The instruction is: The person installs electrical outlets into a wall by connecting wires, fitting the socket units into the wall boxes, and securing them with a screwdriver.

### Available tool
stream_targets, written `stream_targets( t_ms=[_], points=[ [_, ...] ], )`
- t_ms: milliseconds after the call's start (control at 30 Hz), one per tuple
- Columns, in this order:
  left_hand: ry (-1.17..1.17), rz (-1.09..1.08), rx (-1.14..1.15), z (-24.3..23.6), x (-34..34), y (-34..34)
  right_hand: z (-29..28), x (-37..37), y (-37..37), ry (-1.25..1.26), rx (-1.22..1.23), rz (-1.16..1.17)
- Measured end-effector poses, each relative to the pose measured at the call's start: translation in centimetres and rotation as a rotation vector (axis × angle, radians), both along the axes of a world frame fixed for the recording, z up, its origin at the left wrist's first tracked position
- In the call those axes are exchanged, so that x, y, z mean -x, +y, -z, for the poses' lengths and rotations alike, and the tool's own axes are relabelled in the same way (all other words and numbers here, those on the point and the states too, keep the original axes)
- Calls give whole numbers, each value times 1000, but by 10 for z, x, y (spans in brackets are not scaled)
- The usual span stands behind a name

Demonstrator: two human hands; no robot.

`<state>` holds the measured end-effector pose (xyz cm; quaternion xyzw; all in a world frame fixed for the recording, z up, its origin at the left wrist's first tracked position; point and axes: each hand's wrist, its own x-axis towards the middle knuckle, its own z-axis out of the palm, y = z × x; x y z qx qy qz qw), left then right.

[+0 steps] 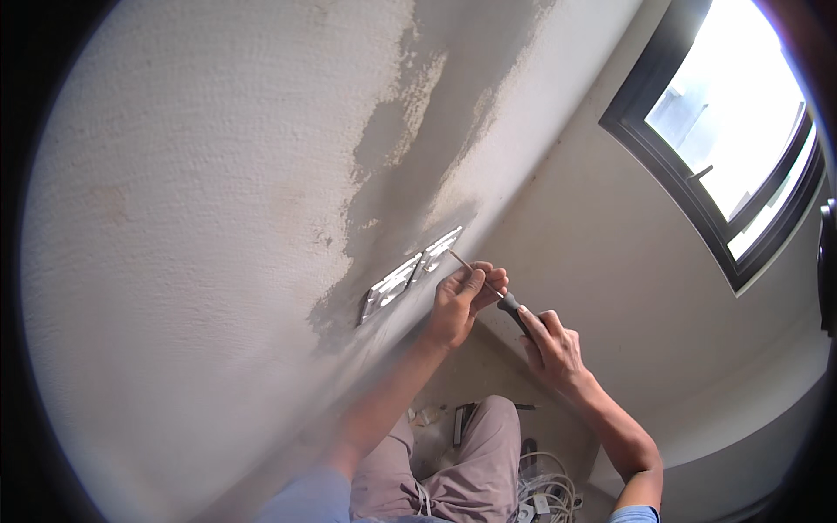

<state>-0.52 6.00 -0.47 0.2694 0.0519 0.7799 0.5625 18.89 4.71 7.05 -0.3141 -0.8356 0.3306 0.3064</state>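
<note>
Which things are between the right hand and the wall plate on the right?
In the head view, the screwdriver's shaft and front handle, plus the left hand at the shaft, lie between.

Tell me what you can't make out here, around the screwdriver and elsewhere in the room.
All in the head view:
- Screwdriver: part of its shaft is hidden by the left hand, its handle end by the right hand.
- Screw contact at the farther wall plate: too small to tell.
- Outside the window: washed out by glare.
- White cables: cut off by the lower edge.
</note>
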Motion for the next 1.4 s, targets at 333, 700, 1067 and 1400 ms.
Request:
stream_targets(
  t_ms=[333, 700, 1067, 1400],
  points=[
    [0, -193, 115, -2, -9, 3, -12, -10, 11, -269, -377, -108],
    [154, -290, 219, -11, -1, -5, -18, -11, 13, 152, 448, -224],
    [186, -397, 339, -10, -6, -8, 21, 1, 40, 446, 156, -294],
    [195, -354, 298, -8, -2, 1, 7, -11, 38, 176, -165, -295]
  ],
)
